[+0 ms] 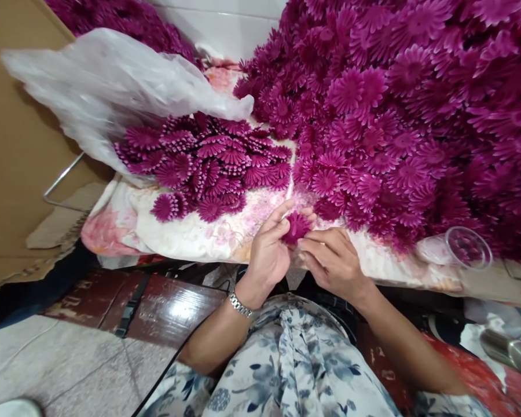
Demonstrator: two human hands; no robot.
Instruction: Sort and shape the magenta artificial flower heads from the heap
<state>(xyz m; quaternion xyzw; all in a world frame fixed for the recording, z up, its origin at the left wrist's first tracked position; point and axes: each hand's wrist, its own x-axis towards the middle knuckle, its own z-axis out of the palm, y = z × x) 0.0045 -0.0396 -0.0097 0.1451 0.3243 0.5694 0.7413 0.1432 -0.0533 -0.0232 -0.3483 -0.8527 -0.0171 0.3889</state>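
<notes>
– Fingers on the bloom, that was what we saw first: the left hand [267, 255] had its thumb and fingertips pinched on a single magenta flower [296, 226], right at the near edge of the patterned cloth [191, 234].
– And the right hand [332, 260]? We had it just beside the left, over that same near edge.
– Yes, its fingers lay straight and close together, tips touching the flower's lower side. Whether they actually gripped it, we could not tell.
– We noted a metal wristwatch [241, 304] on the left wrist, off the cloth towards the person's lap.
– Further onto the cloth, across its right half, we saw the big heap [417, 104] of loose magenta flowers, piled high.
– On the cloth's left half, stacked flowers [208, 162] spilled from a clear plastic bag [113, 92], nested in tight rows.
– A clear cup [466, 246] sat tilted at the cloth's near right edge, at the foot of the heap, well apart from both hands.
– Beyond the cloth's left edge we had brown cardboard [21, 145].
</notes>
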